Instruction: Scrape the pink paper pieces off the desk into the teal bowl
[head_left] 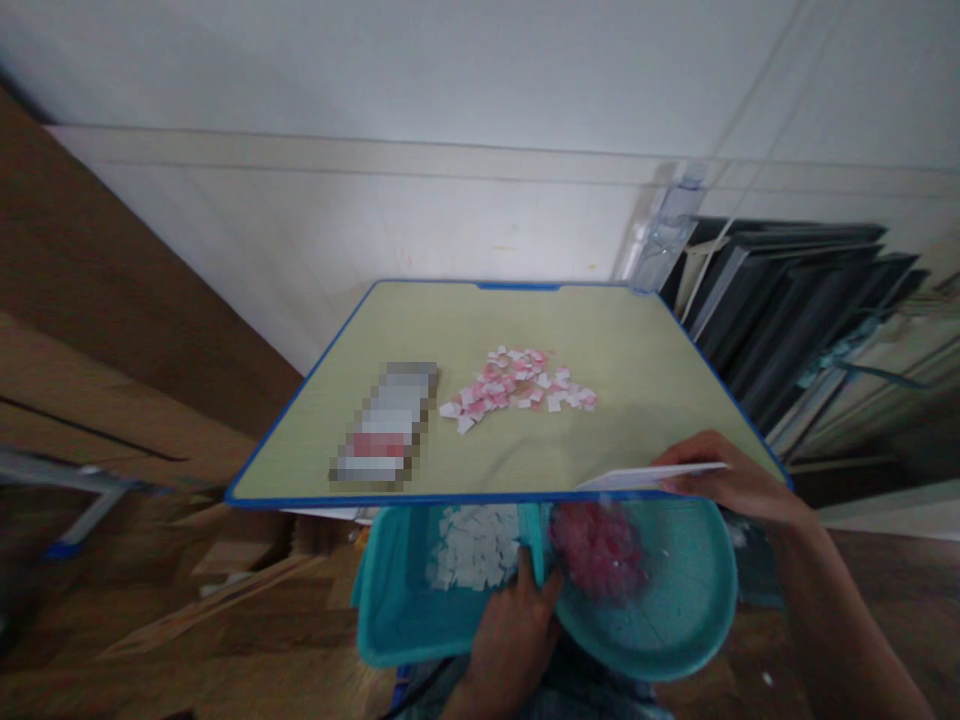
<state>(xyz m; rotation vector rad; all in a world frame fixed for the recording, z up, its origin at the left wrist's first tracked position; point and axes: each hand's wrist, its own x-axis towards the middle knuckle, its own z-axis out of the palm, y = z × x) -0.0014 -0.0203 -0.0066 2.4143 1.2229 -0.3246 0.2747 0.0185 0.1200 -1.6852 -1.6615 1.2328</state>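
My right hand [720, 475] is closed on a thin white sheet [637, 474], seen nearly edge-on above the front right edge of the folding table [600, 320]. Below the table edge, my left hand [517, 625] grips the rim where two teal basins meet, index finger on one side and thumb on the other. The rectangular basin [405, 640] holds many small white paper pieces [480, 545]. In the round basin [697, 590] lies a heap of pink-red bits [600, 550], some inside a clear, shiny film. A scattered pile of small pink-and-white squares [502, 385] covers the table's middle.
A phone-like slab [386, 425], its screen pixelated, lies on the table's left. Behind the right back corner stands a clear plastic bottle [671, 235]. Dark flat panels [795, 300] lean at the right. Cardboard pieces [240, 550] lie on the floor at left.
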